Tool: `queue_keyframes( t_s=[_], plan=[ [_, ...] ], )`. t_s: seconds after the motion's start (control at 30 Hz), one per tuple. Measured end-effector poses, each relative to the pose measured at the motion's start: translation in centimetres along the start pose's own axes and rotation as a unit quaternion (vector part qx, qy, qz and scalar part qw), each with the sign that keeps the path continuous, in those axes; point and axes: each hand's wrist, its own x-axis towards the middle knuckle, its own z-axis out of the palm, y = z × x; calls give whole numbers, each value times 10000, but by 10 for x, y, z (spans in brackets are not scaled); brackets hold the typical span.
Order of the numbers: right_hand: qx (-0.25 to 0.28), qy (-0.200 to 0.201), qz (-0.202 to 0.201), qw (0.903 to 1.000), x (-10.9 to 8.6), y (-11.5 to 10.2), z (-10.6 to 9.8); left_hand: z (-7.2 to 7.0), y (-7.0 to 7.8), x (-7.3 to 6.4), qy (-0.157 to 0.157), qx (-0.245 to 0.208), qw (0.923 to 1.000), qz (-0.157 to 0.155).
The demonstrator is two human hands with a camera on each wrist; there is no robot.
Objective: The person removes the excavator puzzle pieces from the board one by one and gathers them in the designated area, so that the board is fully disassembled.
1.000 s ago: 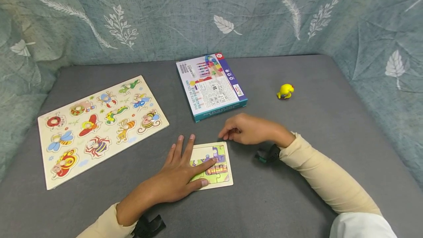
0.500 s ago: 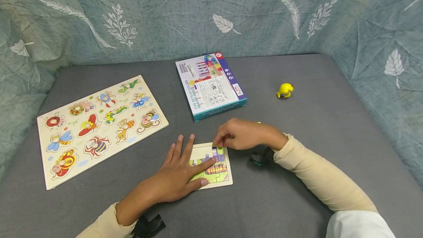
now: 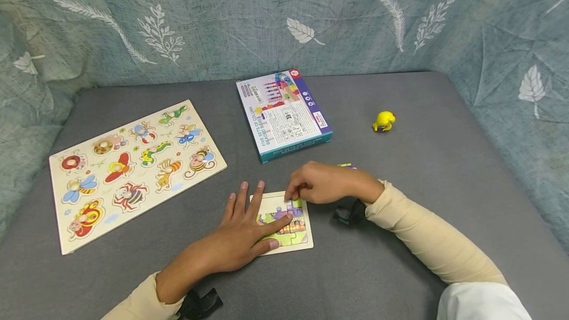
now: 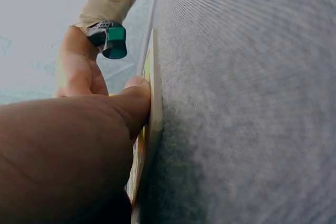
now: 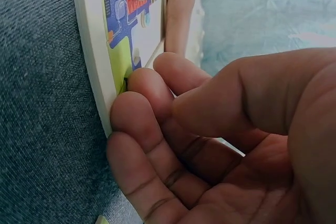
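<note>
A small jigsaw board with a pale wooden frame lies in front of me. Bare backing shows at its upper left; green and purple pieces fill other parts. My left hand lies spread over its left side, fingers straight. The left thumb presses the board's near edge in the left wrist view. My right hand bends its fingertips onto the top right corner, at a green corner piece. In the right wrist view its thumb lies against the fingers; I cannot tell whether they pinch the piece. A loose puzzle piece peeks out behind the right hand.
A wooden peg board with insects lies on the left. Beyond the jigsaw lies a flat bead-set box. At the right back sits a small yellow toy duck. A leaf-patterned cloth hangs behind the grey table.
My right hand has moved left and toward me, from beside the board onto its top right corner. The loose piece behind it has come into view. My left hand stays on the board.
</note>
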Motion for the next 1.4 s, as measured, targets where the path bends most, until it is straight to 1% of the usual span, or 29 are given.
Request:
queue_keyframes(
  t_s=[0.27, 0.47, 0.6, 0.83, 1.1, 1.4],
  plan=[
    [-38, -40, -45, 10000, 0, -1, 0, 0, 0, 1, -17, -15, 10000, -76],
    [-38, -61, 66, 10000, 1, -3, 0, 0, 1, 0, 69, -75, 9999, -116],
    [-77, -48, 79, 9999, 2, -3, 0, 0, 1, 0, 70, -79, 9999, -132],
    [-170, -131, -5, 9998, 3, -3, 0, 0, 0, 1, 20, -7, 9999, -130],
    [-144, -296, 9, 9995, 3, -2, 0, 2, 0, 3, -44, 66, 9997, -216],
    [-303, -240, -40, 9992, 5, -4, 1, 0, 1, 1, 33, 138, 9997, -196]
  ],
)
